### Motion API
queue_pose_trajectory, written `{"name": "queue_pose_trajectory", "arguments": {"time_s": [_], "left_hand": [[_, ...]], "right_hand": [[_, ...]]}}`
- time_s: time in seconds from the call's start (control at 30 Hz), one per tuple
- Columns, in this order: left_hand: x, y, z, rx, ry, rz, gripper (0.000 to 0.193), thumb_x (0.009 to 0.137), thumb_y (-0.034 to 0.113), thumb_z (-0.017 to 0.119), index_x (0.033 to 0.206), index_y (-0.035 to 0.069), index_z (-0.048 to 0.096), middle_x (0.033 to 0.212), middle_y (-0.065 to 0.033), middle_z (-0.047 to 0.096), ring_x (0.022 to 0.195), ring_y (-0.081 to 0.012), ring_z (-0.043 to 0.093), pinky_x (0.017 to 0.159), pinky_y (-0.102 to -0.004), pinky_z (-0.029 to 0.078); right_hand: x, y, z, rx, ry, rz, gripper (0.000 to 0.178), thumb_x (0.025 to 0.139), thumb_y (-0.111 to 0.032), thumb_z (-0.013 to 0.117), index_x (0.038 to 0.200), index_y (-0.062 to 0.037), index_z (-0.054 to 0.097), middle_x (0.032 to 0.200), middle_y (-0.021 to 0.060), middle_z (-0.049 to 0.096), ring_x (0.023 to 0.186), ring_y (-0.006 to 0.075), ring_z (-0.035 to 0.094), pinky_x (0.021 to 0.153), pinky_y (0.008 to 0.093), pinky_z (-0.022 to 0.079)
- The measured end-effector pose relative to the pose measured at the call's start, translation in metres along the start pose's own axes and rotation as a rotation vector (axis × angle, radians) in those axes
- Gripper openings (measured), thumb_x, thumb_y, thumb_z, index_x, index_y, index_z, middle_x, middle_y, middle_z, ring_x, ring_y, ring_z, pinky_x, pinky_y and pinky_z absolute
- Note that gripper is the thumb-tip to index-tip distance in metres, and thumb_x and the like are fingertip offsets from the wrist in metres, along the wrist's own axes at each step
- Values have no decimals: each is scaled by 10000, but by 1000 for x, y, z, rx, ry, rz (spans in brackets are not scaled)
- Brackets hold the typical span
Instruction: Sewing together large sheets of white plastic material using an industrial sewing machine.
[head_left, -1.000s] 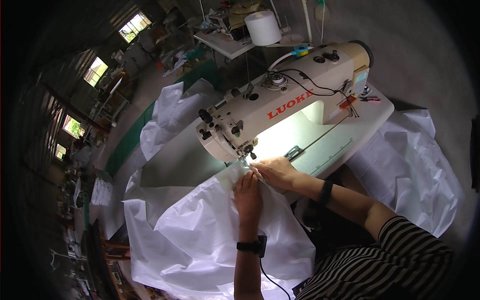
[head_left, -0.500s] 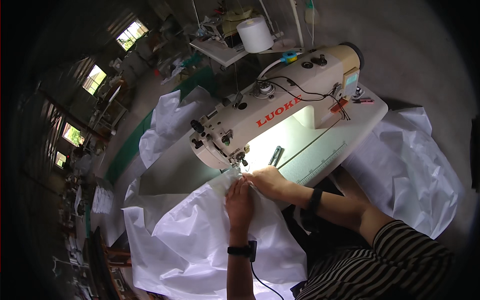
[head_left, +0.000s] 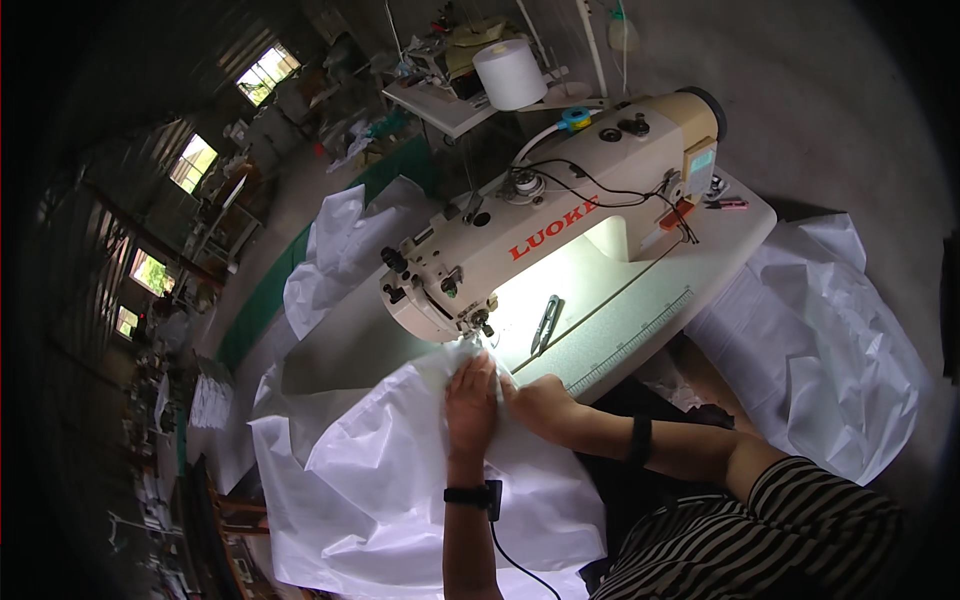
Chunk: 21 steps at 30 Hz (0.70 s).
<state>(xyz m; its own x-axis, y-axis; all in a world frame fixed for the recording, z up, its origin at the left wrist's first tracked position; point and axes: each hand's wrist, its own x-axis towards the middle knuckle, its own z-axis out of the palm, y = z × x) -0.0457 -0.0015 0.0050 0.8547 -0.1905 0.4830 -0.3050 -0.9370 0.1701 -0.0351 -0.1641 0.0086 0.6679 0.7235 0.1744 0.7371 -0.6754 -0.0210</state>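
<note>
A white sheet of thin, shiny fabric (head_left: 375, 490) drapes over the front of the sewing table, its upper corner lying under the needle area of a cream sewing machine (head_left: 570, 225). My left hand (head_left: 470, 405) lies flat on the fabric just in front of the presser foot (head_left: 478, 328); its fingers are stretched out close together. To its right, my right hand (head_left: 541, 405) is closed at the fabric's right edge, fingers bent in a pinch. Thread snips (head_left: 545, 325) rest on the lit table beyond my right hand. The needle itself is too small to make out.
A large white thread cone (head_left: 510, 75) stands behind the machine. More white fabric hangs at the right (head_left: 810, 340), and another crumpled piece (head_left: 345, 245) lies at the far left. A small pink-handled tool (head_left: 727, 205) sits by the machine's base. A cable trails from my left wristband (head_left: 472, 496).
My right hand has drawn back from the presser foot toward me along the fabric edge, uncovering more of the snips. My left hand remains on the fabric, shifted only slightly.
</note>
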Motion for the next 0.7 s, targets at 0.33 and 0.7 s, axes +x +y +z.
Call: {"name": "queue_pose_trajectory", "arguments": {"time_s": [0.33, 0.7], "left_hand": [[12, -29, -1, -135, -32, 26, 241, 921, 141, 579, 1144, 79, 647, 1252, -131, 612, 1168, -334, 569, 1019, -433, 439], [-56, 119, -107, -794, -108, -455, 506, 786, -81, 615, 1265, 55, 525, 1270, -122, 558, 1001, -214, 642, 766, -324, 534]], "right_hand": [[27, -6, 19, -57, -31, 64, 471, 903, -130, 520, 1363, -27, 527, 558, -56, 577, 420, 116, 558, 362, 307, 383], [-13, 51, -3, 514, 422, 49, 201, 941, -230, 553, 1019, -73, 651, 704, 83, 652, 657, 283, 667, 624, 407, 540]]}}
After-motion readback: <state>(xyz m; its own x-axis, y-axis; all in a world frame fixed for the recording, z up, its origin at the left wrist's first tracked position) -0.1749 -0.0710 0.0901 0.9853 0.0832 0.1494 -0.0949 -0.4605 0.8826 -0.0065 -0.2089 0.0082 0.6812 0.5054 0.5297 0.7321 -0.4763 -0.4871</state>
